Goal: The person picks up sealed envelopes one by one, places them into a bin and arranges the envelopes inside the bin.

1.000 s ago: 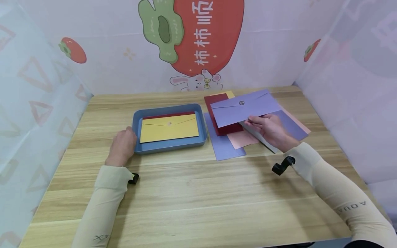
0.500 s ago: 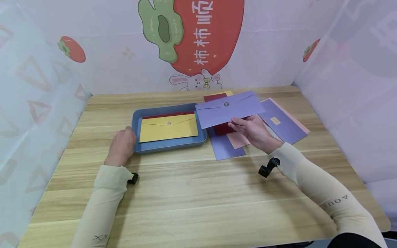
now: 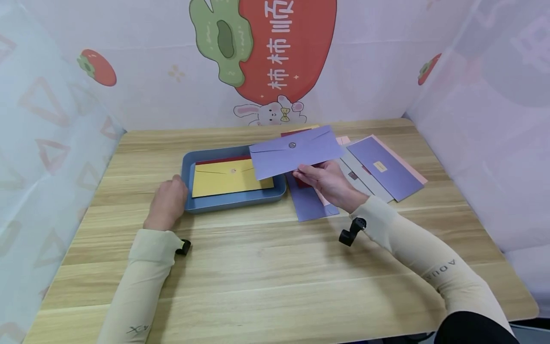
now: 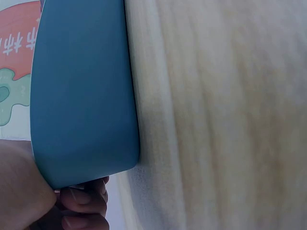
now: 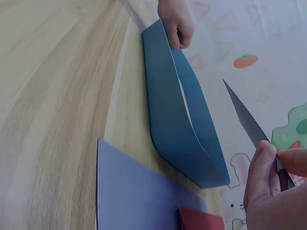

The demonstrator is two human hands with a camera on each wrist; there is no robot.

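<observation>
and here's my right hand point(image 3: 328, 184), thumb and fingers clamped on the lower edge of a lilac envelope point(image 3: 296, 149), which hangs tilted over the back right corner of the blue tray point(image 3: 236, 205)! over at the tray's left edge, my left hand point(image 3: 166, 203) has its fingers curled onto the wall. inside, a yellow envelope point(image 3: 223, 180) lies over a dark red one point(image 3: 237, 158); the tray sits near the back edge of the surface point(image 3: 258, 277), and toward that surface's back right corner, more envelopes point(image 3: 399, 179) overlap loosely.
</observation>
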